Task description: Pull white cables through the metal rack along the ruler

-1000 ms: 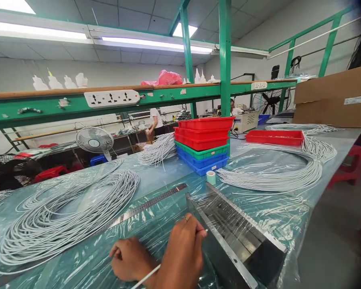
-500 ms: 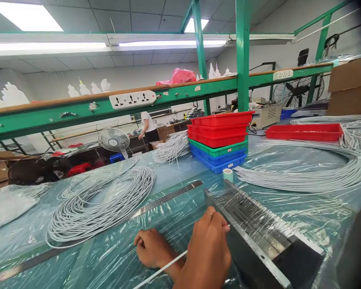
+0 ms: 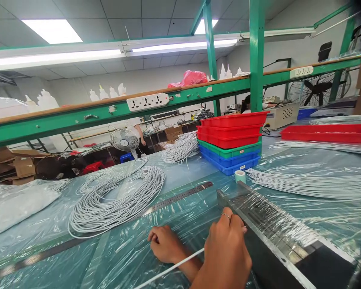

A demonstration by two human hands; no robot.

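Observation:
My right hand (image 3: 227,249), with a ring on one finger, pinches a thin white cable (image 3: 171,269) and holds its end against the near wall of a metal trough (image 3: 270,228) wrapped in clear film. My left hand (image 3: 165,244) rests as a loose fist on the film-covered bench (image 3: 123,257), just left of the right wrist, with the cable passing beside it; whether it grips the cable is hidden. A long steel ruler (image 3: 180,196) lies flat on the bench beyond both hands.
A coil of white cables (image 3: 117,196) lies at left, more cable bundles (image 3: 313,184) at right. Stacked red, green and blue trays (image 3: 231,140), a tape roll (image 3: 240,176) and a red tray (image 3: 327,132) stand behind. A green shelf frame (image 3: 138,108) crosses overhead. People work at a far bench.
The view has swung left, so everything sits further right in frame. The right hand has brought the cable end up to the trough wall. The left hand stays beside it.

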